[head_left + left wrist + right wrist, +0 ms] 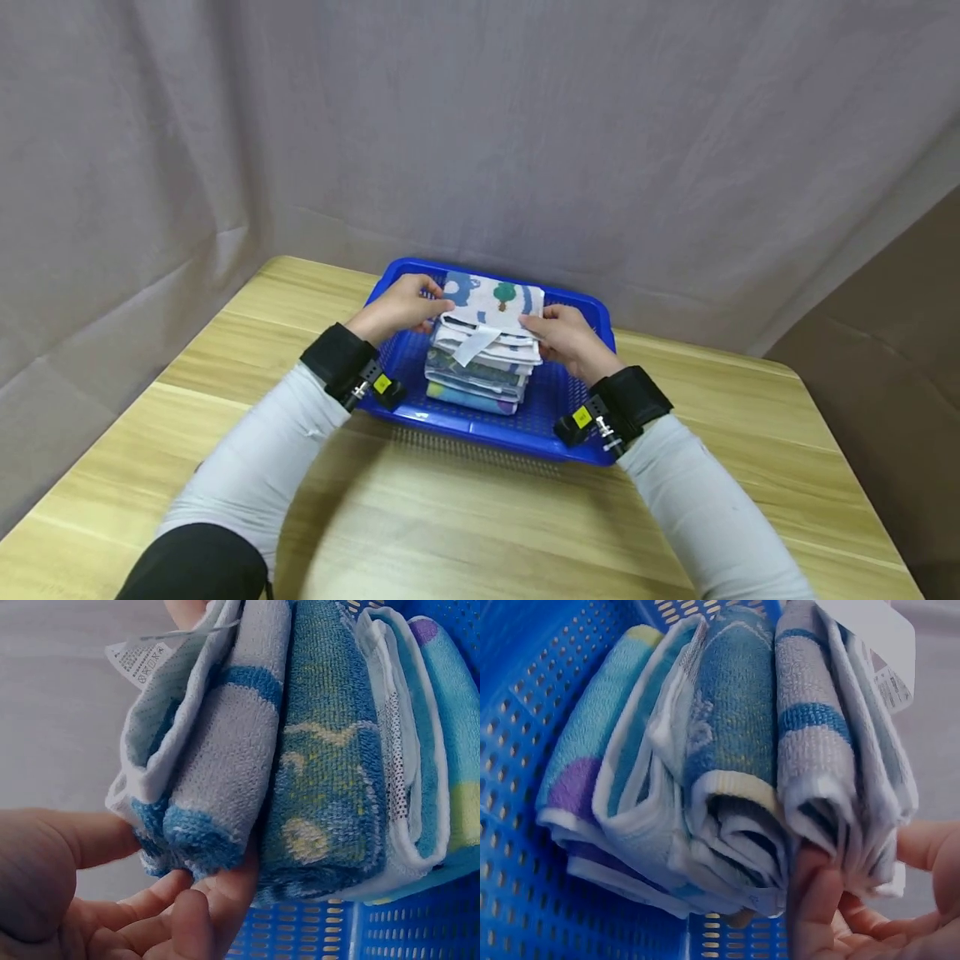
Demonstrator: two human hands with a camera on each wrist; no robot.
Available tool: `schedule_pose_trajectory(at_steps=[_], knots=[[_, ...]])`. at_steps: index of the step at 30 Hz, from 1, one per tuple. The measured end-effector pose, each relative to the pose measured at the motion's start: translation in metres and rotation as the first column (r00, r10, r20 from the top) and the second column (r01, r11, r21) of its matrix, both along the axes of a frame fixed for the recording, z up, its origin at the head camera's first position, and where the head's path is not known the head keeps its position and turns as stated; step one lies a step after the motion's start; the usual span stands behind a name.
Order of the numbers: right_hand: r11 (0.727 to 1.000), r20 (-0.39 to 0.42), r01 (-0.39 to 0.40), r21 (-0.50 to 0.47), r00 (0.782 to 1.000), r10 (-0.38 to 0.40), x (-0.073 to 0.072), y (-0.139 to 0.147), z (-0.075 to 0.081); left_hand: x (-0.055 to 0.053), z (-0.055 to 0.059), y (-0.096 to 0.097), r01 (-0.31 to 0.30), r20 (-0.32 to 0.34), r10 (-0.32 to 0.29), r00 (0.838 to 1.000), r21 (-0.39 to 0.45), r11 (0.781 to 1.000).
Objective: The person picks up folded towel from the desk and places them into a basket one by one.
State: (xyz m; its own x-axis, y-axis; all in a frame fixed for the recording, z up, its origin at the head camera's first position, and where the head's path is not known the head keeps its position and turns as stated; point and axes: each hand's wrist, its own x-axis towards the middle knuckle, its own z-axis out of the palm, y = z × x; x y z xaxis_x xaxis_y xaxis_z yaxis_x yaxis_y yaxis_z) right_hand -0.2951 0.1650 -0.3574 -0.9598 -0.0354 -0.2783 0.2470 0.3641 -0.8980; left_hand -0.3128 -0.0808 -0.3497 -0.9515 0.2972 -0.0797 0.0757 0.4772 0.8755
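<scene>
A folded white towel (491, 293) with blue shapes and a green tree lies on top of a stack of folded towels (480, 379). My left hand (403, 307) pinches its left edge, thumb above and fingers beneath, as the left wrist view shows. At the right edge, my right hand (572, 337) grips the same towel between thumb and fingers. A white tag (474, 344) hangs off its front. Below it, a green-blue towel (326, 772) and a turquoise towel (604, 735) show their folds. The stack sits inside a blue basket (427, 422).
The basket, with perforated walls, stands on a light wooden table (420, 517) near its back edge. Behind the table hangs a grey cloth (510, 133). Both wrists wear black bands with small cameras, close over the basket's front rim.
</scene>
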Motion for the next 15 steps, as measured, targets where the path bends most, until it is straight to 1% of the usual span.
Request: schedule_pose_trajectory(at_steps=[3,5,6,9,11,13,15], knots=[[1.000,-0.025,0.006,-0.023,1.000,-0.006,0.004,0.005,-0.001,0.005,0.000,-0.011,0.014,-0.019,-0.014,1.000,0.021,1.000],[1.000,-0.074,0.006,-0.022,0.997,-0.008,0.008,0.011,0.000,0.013,0.002,-0.022,0.013,-0.054,-0.011,0.998,0.034,0.999],[1.000,-0.106,0.013,-0.012,0.994,-0.014,0.011,0.014,0.002,0.019,0.003,-0.029,0.012,-0.073,-0.008,0.997,0.041,0.999],[0.999,-0.218,0.027,0.034,0.976,-0.019,0.024,0.027,0.007,0.041,0.008,-0.049,-0.011,-0.170,0.019,0.985,0.049,0.999],[0.998,-0.297,0.036,0.053,0.955,-0.018,0.037,0.034,0.008,0.058,0.009,-0.061,-0.032,-0.238,0.041,0.970,0.044,0.999],[0.996,-0.362,0.032,0.080,0.932,-0.001,0.052,0.041,0.009,0.076,0.006,-0.071,-0.054,-0.302,0.061,0.951,0.030,0.998],[0.994,-0.409,0.026,0.103,0.912,0.019,0.068,0.045,0.007,0.093,0.000,-0.078,-0.080,-0.347,0.076,0.935,0.003,0.997]])
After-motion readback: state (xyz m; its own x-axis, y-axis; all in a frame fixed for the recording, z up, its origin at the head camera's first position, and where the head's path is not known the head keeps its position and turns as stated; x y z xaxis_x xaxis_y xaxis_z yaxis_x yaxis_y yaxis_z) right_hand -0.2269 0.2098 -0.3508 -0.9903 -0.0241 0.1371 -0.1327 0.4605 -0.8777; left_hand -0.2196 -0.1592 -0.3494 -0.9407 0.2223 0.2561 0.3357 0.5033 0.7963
